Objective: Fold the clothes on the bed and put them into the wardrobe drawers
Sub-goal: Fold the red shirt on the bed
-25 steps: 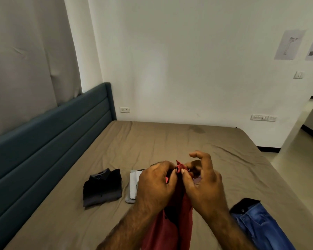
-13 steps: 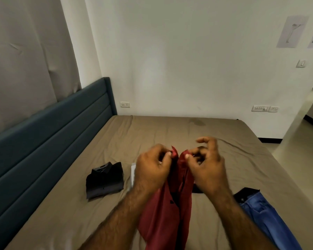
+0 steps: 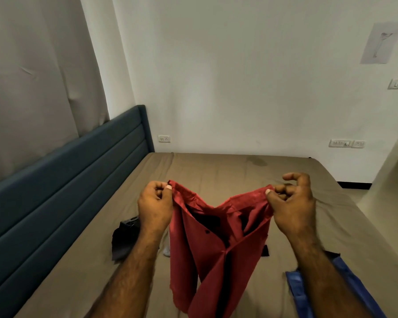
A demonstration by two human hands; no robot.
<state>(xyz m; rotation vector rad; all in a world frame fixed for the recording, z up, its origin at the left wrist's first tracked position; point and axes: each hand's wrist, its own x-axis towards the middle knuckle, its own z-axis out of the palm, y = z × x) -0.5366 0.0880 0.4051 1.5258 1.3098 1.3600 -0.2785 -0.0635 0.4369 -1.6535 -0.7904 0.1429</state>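
Observation:
A red shirt with dark buttons hangs in front of me above the bed. My left hand pinches its upper left corner and my right hand pinches its upper right corner, spreading the top edge between them. A folded black shirt lies on the sheet to the left, partly hidden by my left forearm. Blue jeans lie at the lower right, partly under my right forearm. A pale garment peeks out behind the red shirt.
A blue padded headboard runs along the bed's left side beneath a grey curtain. A white wall stands beyond the far edge. Open floor lies to the right. A small dark item lies on the sheet behind the red shirt.
My hands have drawn apart from a close pinch at the centre, spreading the red shirt's top edge wide. The shirt now hangs open between them.

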